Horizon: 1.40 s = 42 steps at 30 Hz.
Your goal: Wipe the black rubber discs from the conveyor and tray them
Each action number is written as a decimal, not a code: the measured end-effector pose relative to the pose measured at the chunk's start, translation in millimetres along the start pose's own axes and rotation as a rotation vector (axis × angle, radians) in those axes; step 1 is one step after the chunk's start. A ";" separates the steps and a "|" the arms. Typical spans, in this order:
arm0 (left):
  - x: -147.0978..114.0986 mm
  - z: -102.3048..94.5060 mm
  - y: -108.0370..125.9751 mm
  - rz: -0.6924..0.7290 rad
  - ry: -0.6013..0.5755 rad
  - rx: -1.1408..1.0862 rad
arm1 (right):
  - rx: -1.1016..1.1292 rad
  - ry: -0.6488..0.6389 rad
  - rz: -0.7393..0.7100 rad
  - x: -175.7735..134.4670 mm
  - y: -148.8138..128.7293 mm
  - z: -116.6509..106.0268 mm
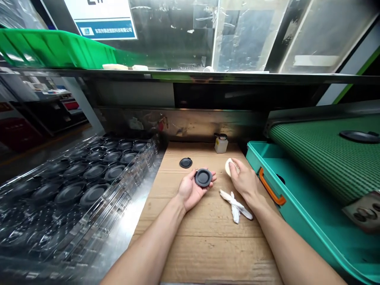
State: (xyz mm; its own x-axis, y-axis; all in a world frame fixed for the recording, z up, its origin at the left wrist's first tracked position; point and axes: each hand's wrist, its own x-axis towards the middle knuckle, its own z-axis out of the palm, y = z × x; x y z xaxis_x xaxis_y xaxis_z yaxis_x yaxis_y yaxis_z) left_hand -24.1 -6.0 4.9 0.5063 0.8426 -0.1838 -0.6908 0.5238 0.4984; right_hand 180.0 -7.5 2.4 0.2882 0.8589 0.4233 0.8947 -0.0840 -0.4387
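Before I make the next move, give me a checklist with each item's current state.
1. Black disc supported in the left hand: ok.
2. Pale pad held in the right hand: ok.
3. Pad and disc apart: ok, with a gap between them.
4. Second disc lying on the cardboard: ok, beyond the left hand.
5. Bottle upright: ok, at the back of the cardboard.
6. Underside of the black disc: cannot tell, hidden from this view.
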 end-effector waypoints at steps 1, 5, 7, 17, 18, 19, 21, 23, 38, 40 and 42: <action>-1.2 1.1 0.9 -0.014 -0.007 -0.013 | 0.019 -0.011 0.017 0.7 4.2 3.3; -6.7 6.4 3.3 -0.051 -0.054 -0.014 | 0.011 -0.103 0.085 1.8 11.3 14.6; -9.3 9.2 4.0 -0.055 -0.069 0.002 | -0.003 -0.130 0.100 2.0 11.5 16.5; -10.9 14.0 -13.7 0.605 0.080 0.862 | -0.008 -0.153 0.113 1.9 11.8 17.0; -11.5 14.1 -16.1 0.694 0.065 0.991 | -0.009 -0.154 0.112 2.1 11.9 17.2; -12.4 14.4 -18.1 0.768 0.042 1.100 | -0.009 -0.153 0.111 2.3 12.0 17.5; -14.8 15.6 -20.9 0.883 -0.003 1.256 | 0.000 -0.148 0.106 2.6 12.4 17.9; -17.0 17.1 -22.3 0.966 -0.027 1.338 | 0.010 -0.148 0.104 2.8 12.7 18.2; -12.2 12.9 -24.9 0.926 0.048 1.219 | 0.297 -0.076 0.032 0.2 3.7 12.0; -8.5 13.2 -26.7 0.814 0.081 1.041 | 0.496 -0.069 -0.013 -5.9 -8.7 10.3; -3.3 12.9 -27.4 0.634 0.103 0.785 | 0.654 -0.120 -0.052 -16.5 -24.2 9.7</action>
State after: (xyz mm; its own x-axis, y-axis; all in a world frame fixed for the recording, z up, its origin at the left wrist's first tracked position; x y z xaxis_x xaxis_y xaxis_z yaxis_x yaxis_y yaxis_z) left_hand -0.2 -24.8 2.7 0.0919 0.9628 0.2542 -0.2637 -0.2226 0.9386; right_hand 150.3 -14.7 -1.7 0.1768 0.9071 0.3821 0.5037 0.2501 -0.8269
